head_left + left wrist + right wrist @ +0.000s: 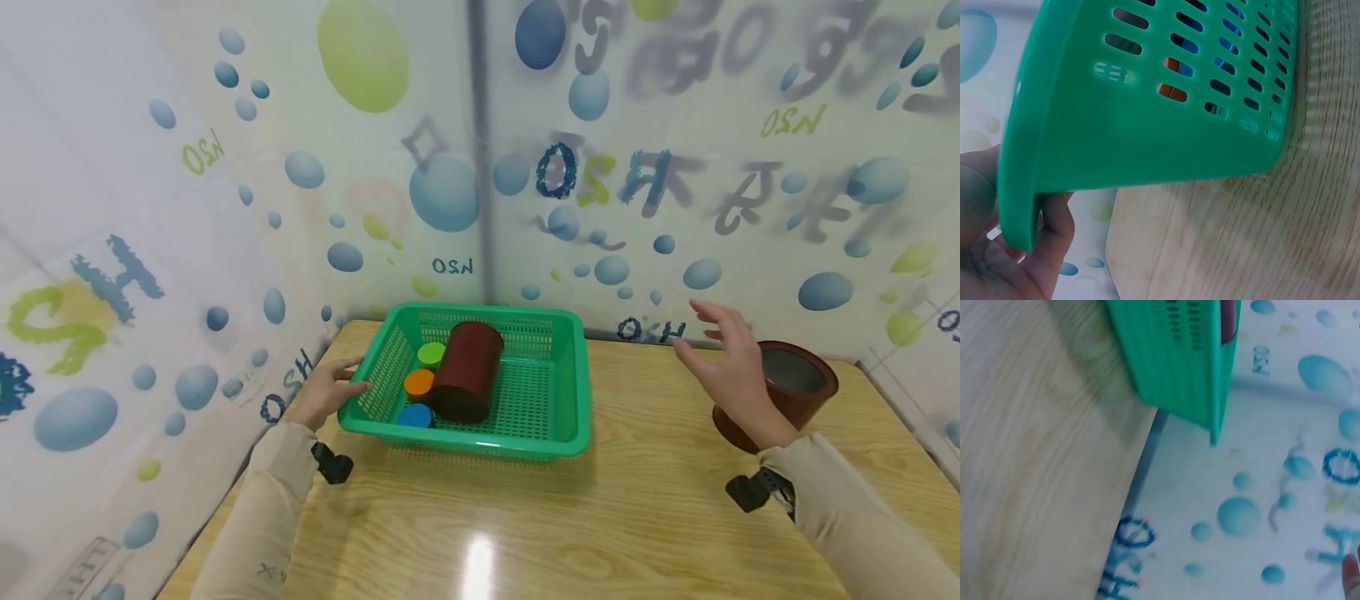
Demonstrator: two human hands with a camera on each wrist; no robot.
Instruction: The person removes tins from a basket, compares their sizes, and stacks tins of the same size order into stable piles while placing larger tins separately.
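Note:
A green plastic basket (pixel 480 448) stands on the table, and my left hand (pixel 327 393) grips its left rim. In the left wrist view, fingers (pixel 1054 231) curl up under the rim. Inside the basket lies a dark red cylinder (pixel 474 367) on its side. Along the left wall sit three round-topped pieces: green (pixel 431 354), orange (pixel 419 384) and blue (pixel 415 416). My right hand (pixel 731 375) is raised to the right of the basket, thumb and fingers spread apart, holding nothing. Behind its wrist stands a dark red pot (pixel 813 387) with an open top, partly hidden.
The wooden table (pixel 630 517) carries the basket and the pot. A patterned wall (pixel 540 275) rises right behind the table's back edge, close to the basket. Another wall (pixel 195 333) runs along the left side.

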